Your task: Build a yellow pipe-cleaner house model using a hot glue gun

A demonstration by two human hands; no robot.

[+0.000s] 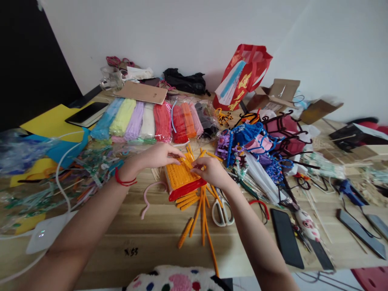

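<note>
An orange block covered in rows of fuzzy pipe cleaners, with a red edge along its near side, lies in front of me. My left hand grips its far left part, thumb and fingers on the orange rows. Closed in a pinch, my right hand holds an orange pipe cleaner over the top of the block; its far fingers are partly hidden. Loose orange pipe cleaners fan out toward me, and a short coiled orange piece lies among them. White-handled scissors rest beside my right forearm.
Bagged pipe cleaners in several colours line the back. A red bag stands behind. Finished-looking blue and purple fuzzy pieces pile up at right. A black phone lies near the front edge; a pink pipe cleaner curls left.
</note>
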